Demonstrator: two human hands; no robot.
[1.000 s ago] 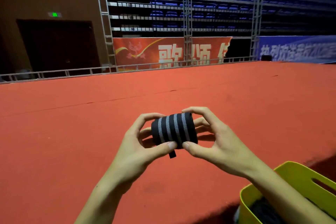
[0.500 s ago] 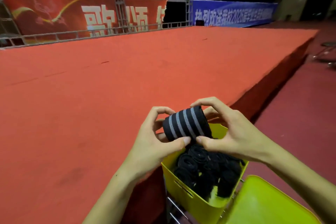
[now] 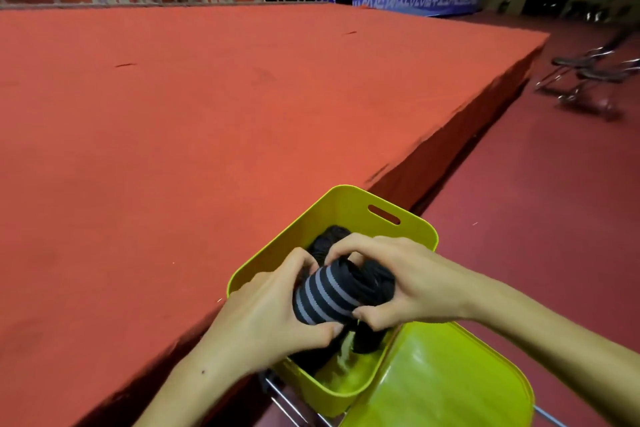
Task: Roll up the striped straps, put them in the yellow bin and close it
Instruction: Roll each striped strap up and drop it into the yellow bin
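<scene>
Rolled striped strap (image 3: pixel 322 291) pinched between left hand (image 3: pixel 273 312) and right hand (image 3: pixel 408 284), inside yellow bin (image 3: pixel 349 204) atop dark rolls, probably straps. Lid (image 3: pixel 446 381) off, near right; closing remains.

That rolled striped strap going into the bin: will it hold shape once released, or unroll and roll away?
The rolled striped strap is woven fabric, so probably soft and light. Both hands, left hand and right hand, pinch it, hinting it may loosen when freed. Other dark rolls in the yellow bin should stop it rolling.
</scene>
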